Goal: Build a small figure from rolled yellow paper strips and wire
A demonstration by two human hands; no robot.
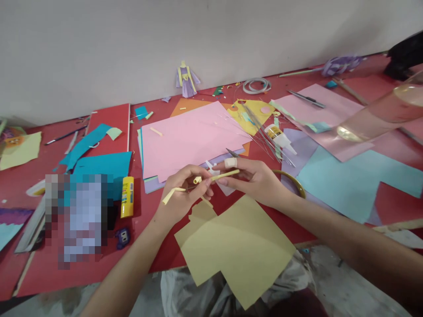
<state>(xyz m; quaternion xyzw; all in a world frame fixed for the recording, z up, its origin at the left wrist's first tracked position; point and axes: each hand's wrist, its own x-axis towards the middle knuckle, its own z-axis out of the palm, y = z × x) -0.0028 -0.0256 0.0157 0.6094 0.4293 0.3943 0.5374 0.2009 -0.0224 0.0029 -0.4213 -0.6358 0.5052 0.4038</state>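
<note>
My left hand (183,191) is closed around thin rolled pieces of pale yellow paper. A small paper tube (197,180) shows its open end, and a bent paper piece (173,193) sticks out toward the wrist. Between both hands stretches a narrow yellow paper roll (226,175), its right part pinched by my right hand (253,176). A whitish wrap (231,162) covers one finger of that hand. Beyond the right hand a dark metal point (232,152) shows; whether the hand touches it is unclear. Below lies a cut yellow sheet (236,246), overhanging the table edge.
Pink sheets (194,136) lie ahead on the red table. Thin wires (264,132) and a white glue bottle (280,137) are to the right, near a transparent bottle (380,114). A yellow glue stick (127,197) lies left. A paper doll (187,81) leans against the wall.
</note>
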